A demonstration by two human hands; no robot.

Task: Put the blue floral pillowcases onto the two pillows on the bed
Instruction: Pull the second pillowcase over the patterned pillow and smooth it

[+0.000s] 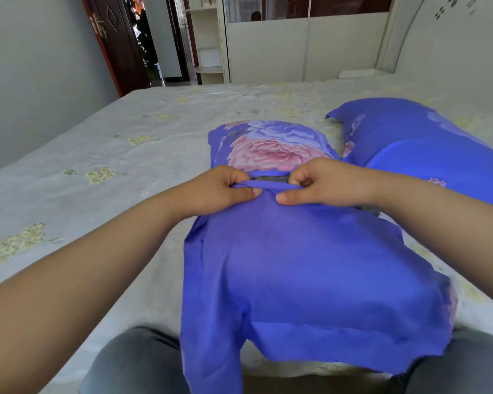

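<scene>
Two knees in grey trousers (131, 362) sit nearest, at the edge of the bed (97, 155); between them and the fingers spreads the plain blue back of the pillowcase (296, 265), its loose hem draped toward the knees; at the middle of the cloth the left hand (219, 189) and right hand (322, 182) lie almost touching, each with its fingers (239, 180) curled and thumb pressed down, pinching a rolled fold of the blue fabric; in the gap just beyond the fingers a dark strip of the pillow (271, 180) shows; past that, the pillowcase's pink and lilac flower print covers the far end; to the right of the fingers and farther off lies the second pillow (419, 149), wholly in blue floral cloth; beyond stand a cream wardrobe (296, 46) and an open doorway (145, 38).
</scene>
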